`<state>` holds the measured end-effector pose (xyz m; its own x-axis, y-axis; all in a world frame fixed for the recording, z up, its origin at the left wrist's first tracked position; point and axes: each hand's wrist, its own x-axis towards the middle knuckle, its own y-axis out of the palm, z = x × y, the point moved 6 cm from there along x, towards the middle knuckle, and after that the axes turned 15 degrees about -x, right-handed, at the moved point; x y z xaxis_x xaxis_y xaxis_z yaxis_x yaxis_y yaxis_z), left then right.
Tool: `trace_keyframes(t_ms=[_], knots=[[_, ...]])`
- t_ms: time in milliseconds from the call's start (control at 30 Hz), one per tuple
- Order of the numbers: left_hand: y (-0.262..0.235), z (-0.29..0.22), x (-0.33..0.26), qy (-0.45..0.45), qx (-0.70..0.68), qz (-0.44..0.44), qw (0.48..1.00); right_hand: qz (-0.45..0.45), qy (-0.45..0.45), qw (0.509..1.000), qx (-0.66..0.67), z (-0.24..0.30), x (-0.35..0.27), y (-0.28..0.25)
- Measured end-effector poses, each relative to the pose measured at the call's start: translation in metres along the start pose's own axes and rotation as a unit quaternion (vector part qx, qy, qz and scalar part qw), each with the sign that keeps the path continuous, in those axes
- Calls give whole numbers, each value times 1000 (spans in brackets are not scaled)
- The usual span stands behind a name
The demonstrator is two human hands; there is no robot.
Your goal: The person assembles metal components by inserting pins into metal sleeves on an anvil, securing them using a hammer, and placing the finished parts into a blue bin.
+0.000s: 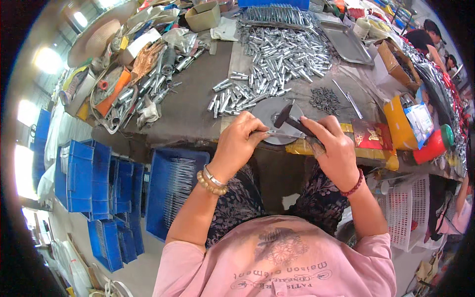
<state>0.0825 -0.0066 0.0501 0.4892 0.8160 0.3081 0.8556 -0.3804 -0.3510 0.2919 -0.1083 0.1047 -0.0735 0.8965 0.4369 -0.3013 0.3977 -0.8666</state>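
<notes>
My left hand (236, 143) is closed in a pinch on one end of a thin metal rod (287, 135), which lies level over the near part of a round grey metal disc (264, 110). A small hammer (301, 125) is in my right hand (336, 151), its dark head above the disc and its handle between my fingers. Whether my right fingers also touch the rod's far end cannot be made out. Beyond the disc spreads a heap of short silver metal tubes (287, 54). A small pile of dark pins (325, 100) lies right of the disc.
Two thin rods (349, 99) and a metal tray (346, 42) lie to the right. A red packet (372, 134), a yellow container (400, 123) and a red bottle (429, 147) stand nearby. Blue bins (157, 190) sit at lower left; tools (111, 94) crowd the left table.
</notes>
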Motion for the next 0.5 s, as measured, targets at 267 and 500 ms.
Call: trace_keyframes(t_ms=[267, 500], knots=[[1, -6, -1, 4, -13, -8, 1000, -14, -54, 997, -55, 15, -10, 4], [0, -2, -2, -27, -38, -14, 999, -17, -30, 998, -44, -3, 12, 17]])
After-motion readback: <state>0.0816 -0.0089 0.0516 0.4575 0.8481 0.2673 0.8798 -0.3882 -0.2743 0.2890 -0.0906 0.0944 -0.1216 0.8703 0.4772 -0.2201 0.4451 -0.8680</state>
